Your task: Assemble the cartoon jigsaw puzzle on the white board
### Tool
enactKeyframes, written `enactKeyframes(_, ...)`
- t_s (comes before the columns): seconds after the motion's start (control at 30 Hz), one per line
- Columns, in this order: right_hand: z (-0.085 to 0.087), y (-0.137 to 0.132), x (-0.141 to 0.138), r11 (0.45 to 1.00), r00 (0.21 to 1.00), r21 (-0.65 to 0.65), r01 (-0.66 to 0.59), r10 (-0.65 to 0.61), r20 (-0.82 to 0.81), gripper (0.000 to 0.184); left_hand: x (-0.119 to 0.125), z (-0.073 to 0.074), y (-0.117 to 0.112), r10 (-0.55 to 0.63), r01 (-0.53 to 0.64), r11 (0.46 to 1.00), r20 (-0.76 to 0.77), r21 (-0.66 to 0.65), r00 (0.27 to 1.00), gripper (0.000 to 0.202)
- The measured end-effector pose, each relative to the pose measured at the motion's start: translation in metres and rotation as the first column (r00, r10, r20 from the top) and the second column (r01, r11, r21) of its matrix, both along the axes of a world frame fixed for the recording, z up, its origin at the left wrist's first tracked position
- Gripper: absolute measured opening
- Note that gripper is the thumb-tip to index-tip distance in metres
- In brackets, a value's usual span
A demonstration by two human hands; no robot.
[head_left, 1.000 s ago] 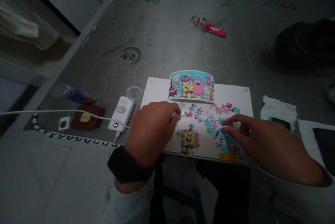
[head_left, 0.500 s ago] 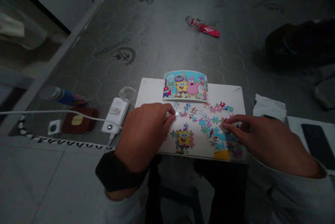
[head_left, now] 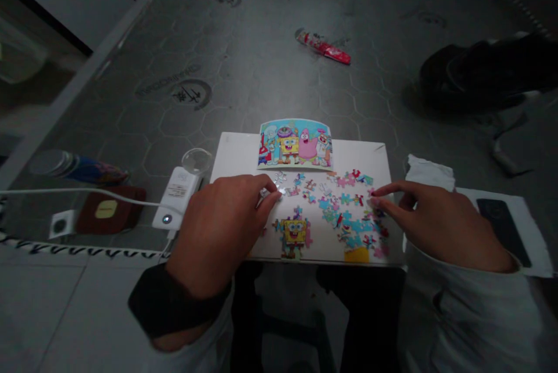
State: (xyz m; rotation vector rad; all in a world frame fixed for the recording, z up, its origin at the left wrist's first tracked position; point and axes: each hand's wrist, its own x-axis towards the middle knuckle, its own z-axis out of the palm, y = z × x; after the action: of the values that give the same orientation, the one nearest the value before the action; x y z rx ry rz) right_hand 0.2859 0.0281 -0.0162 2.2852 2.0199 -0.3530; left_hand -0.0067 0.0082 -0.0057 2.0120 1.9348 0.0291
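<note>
A broad grey mat with a hexagon pattern [head_left: 261, 59] fills most of the view. A bulky dark object [head_left: 483, 74] sits on it at far right. Nearest the person is a flat white rectangular box [head_left: 366, 155], its long sides running left to right. Left of it are a blue cylindrical container [head_left: 93, 168], a rounded brown case [head_left: 126, 204] and a white power bank with a cable [head_left: 174, 196]; to its right lies a dark phone [head_left: 503, 230]. A red wrapper [head_left: 331, 50] lies well beyond.

At the box's far edge, a colourful cartoon picture card [head_left: 296, 143] faces the person. Below it, near the front edge, lies a joined yellow cartoon-character puzzle section [head_left: 294, 232], upright to the person, its long axis running near to far. Loose multicoloured puzzle pieces [head_left: 355, 226] cluster to its right.

The left hand [head_left: 222, 222], palm down, covers the box's left side and pinches a small pale piece [head_left: 282, 192]. The right hand [head_left: 440, 225] reaches in from the right, thumb and forefinger nearly together beside the cluster; whether they grip anything, I cannot tell.
</note>
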Motion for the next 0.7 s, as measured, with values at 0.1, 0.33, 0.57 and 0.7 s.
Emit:
enactKeyframes(0.1, -0.0005, 0.0008, 0.002, 0.997, 0.998, 0.036, 0.065, -0.064, -0.014, 0.035, 0.0, -0.0006, 0.0004, -0.006, 0.006, 1.0, 0.016, -0.007, 1.0, 0.016)
enactKeyframes(0.33, -0.0004, 0.0023, 0.0021, 0.99, 0.991, 0.059, 0.127, -0.124, -0.058, 0.039, 0.0003, 0.0009, -0.0003, -0.002, 0.002, 1.0, 0.02, -0.013, 1.0, 0.017)
enactKeyframes(0.57, -0.001, 0.0059, -0.0018, 0.99, 0.986, -0.022, 0.143, -0.144, -0.078, 0.036, 0.0022, 0.0021, 0.0014, 0.005, -0.005, 0.999, 0.009, -0.051, 1.0, 0.016)
enactKeyframes(0.7, -0.0041, 0.0061, -0.0016, 0.993, 0.991, -0.003, 0.117, -0.117, -0.064, 0.033, 0.003, 0.0014, 0.0028, 0.001, -0.001, 0.999, -0.002, -0.046, 1.0, 0.018)
